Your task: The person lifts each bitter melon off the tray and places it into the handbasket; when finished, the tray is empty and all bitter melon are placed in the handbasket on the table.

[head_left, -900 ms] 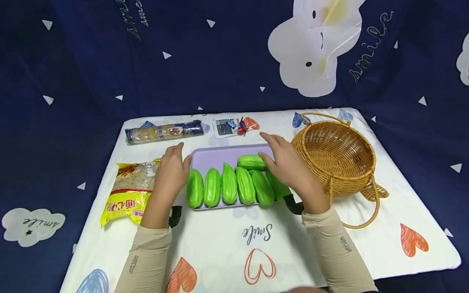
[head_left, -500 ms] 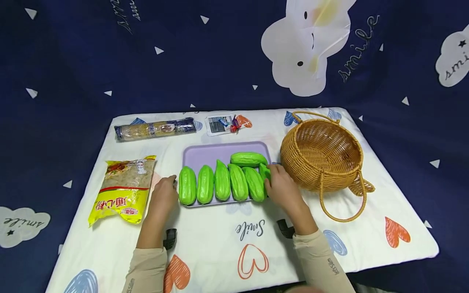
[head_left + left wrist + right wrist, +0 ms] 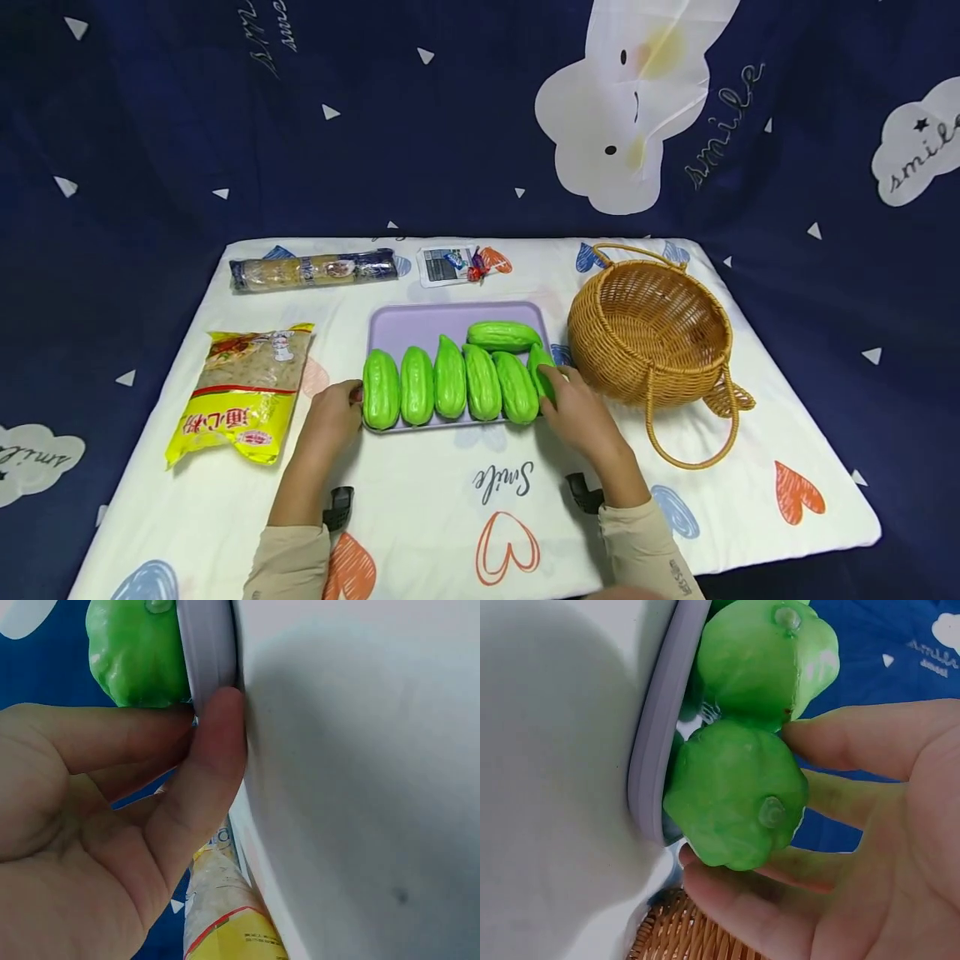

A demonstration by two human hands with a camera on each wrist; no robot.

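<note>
The left hand (image 3: 335, 414) pinches the near left corner of the lilac tray (image 3: 420, 323), thumb pressed against the rim and fingers tucked beneath it, as the left wrist view shows, right beside the leftmost green gourd (image 3: 381, 389). The right hand (image 3: 577, 412) cups the rightmost gourd (image 3: 539, 370) at the tray's near right corner, fingers curled round its end and side; whether they also catch the rim there I cannot tell. Holding both near corners this way looks meant to steady the tray and keep the outer gourds from rolling off. The tray lies on the white printed cloth (image 3: 465, 533) at mid-table, with six gourds lined side by side along its near edge and a seventh (image 3: 503, 336) crosswise behind them. Both forearms reach forward, palms turned inward, in beige sleeves. A woven basket (image 3: 651, 329) stands just right of the tray; a yellow food bag (image 3: 240, 392) lies to the left.
</note>
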